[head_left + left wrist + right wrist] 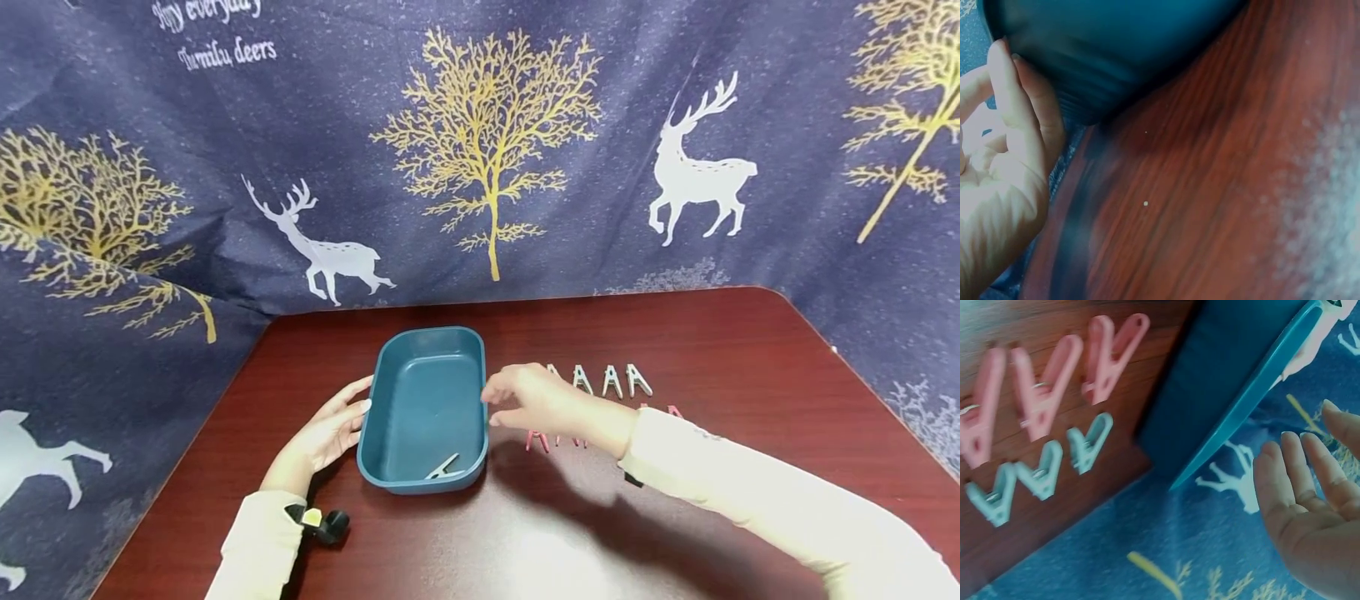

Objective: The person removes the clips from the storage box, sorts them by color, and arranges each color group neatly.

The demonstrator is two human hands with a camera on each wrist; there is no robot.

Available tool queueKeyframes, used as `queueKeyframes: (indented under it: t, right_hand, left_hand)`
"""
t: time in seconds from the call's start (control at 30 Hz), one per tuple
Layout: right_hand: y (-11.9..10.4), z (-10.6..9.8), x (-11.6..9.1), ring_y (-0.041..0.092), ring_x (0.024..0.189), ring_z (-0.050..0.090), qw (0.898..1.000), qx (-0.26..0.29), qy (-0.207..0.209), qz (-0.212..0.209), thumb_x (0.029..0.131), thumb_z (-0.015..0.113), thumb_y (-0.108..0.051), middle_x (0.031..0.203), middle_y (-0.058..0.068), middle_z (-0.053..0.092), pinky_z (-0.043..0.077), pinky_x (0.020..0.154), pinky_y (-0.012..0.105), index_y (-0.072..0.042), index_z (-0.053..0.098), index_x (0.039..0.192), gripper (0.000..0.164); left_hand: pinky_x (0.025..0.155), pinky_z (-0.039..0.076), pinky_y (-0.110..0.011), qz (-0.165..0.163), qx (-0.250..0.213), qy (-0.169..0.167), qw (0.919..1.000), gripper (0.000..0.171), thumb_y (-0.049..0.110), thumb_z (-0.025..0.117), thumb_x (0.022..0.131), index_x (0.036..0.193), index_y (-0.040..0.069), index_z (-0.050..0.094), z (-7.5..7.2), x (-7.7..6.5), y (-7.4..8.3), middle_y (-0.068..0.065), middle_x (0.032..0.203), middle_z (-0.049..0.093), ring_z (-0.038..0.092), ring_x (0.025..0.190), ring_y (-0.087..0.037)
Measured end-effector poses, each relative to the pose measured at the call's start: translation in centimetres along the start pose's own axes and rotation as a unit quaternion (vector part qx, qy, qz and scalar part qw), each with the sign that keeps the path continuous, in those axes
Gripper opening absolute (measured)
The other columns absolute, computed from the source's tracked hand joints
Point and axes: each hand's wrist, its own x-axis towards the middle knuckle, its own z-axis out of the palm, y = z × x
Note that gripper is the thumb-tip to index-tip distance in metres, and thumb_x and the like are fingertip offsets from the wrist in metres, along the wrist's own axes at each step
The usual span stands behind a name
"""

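A deep blue-green plastic bin (pixel 438 400) stands on the table, with one pale clothespin (pixel 446 469) lying at its near end. Along the bin's left wall is my left hand (pixel 326 433), its fingers stretched out and fingertips right at the wall. My right hand (pixel 534 398) hovers by the right rim with loosely bent fingers and nothing in them; the right wrist view shows its bare palm. To the right of the bin lie a row of pale clothespins (pixel 632 372) and a nearer row of pink clothespins (pixel 1041 419), partly hidden in the head view by my right forearm.
The reddish-brown wooden table (pixel 720 333) has a rounded far corner at the right. Behind it hangs a dark blue cloth (pixel 420 208) printed with deer and trees. A black strap with a small device (pixel 330 527) sits at my left wrist.
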Motion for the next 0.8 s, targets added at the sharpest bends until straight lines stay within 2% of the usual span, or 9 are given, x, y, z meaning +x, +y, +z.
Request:
queueKeyframes:
  t: [0.07,0.17,0.37,0.53,0.67,0.8]
  right_hand:
    - [-0.3,0.6,0.7,0.018,0.087,0.066,1.000,-0.006,-0.009,-0.022,0.079,0.071,-0.011,0.094,0.006,0.068,0.051,0.080,0.024,-0.003,0.069,0.098,0.020]
    - [-0.6,1.5,1.7,0.019,0.090,0.065,0.999,-0.017,-0.027,-0.032,0.080,0.072,-0.010,0.096,0.007,0.067,0.051,0.082,0.025,-0.004,0.069,0.100,0.021]
    - [-1.5,3.3,3.5,0.017,0.097,0.063,0.995,-0.045,-0.084,-0.005,0.080,0.075,-0.011,0.100,0.005,0.066,0.049,0.085,0.025,-0.006,0.069,0.104,0.024]
    - [-2.4,4.9,4.5,0.014,0.096,0.062,0.990,-0.079,-0.113,0.007,0.078,0.078,-0.015,0.101,0.003,0.066,0.049,0.080,0.023,-0.010,0.069,0.106,0.030]
    - [-2.7,6.1,5.4,0.012,0.096,0.062,0.983,-0.091,-0.161,-0.010,0.079,0.078,-0.016,0.105,0.003,0.066,0.048,0.078,0.020,-0.012,0.067,0.112,0.036]
    - [-2.9,7.2,5.9,0.008,0.097,0.061,0.967,-0.121,-0.219,-0.038,0.081,0.074,-0.012,0.108,0.001,0.067,0.047,0.079,0.016,-0.014,0.066,0.115,0.035]
  left_hand:
    - [0.081,0.054,-0.026,0.000,-0.003,0.000,1.0000,0.042,0.007,0.034,0.103,0.143,0.019,0.031,0.0,-0.1,0.0,0.003,0.117,0.063,0.065,0.098,-0.010]
    - [0.080,0.054,-0.026,0.005,-0.008,-0.003,1.0000,0.042,0.006,0.034,0.103,0.144,0.018,0.030,0.0,-0.1,0.0,0.002,0.117,0.063,0.065,0.098,-0.010]
    - [0.080,0.054,-0.026,0.006,-0.010,-0.003,0.9999,0.042,0.005,0.033,0.103,0.143,0.017,0.030,0.0,0.0,-0.1,0.002,0.117,0.063,0.065,0.097,-0.011]
    - [0.080,0.054,-0.026,0.001,-0.005,0.001,1.0000,0.042,0.007,0.035,0.103,0.142,0.018,0.031,0.0,-0.2,-0.1,0.002,0.117,0.063,0.065,0.098,-0.010]
    - [0.080,0.054,-0.026,0.003,-0.011,0.000,0.9999,0.041,0.006,0.034,0.103,0.141,0.019,0.033,0.0,-0.3,-0.1,0.002,0.117,0.063,0.065,0.097,-0.010]
    - [0.080,0.054,-0.026,0.002,-0.013,0.000,0.9999,0.041,0.006,0.034,0.103,0.141,0.020,0.033,0.1,-0.2,0.1,0.002,0.118,0.063,0.065,0.098,-0.011]
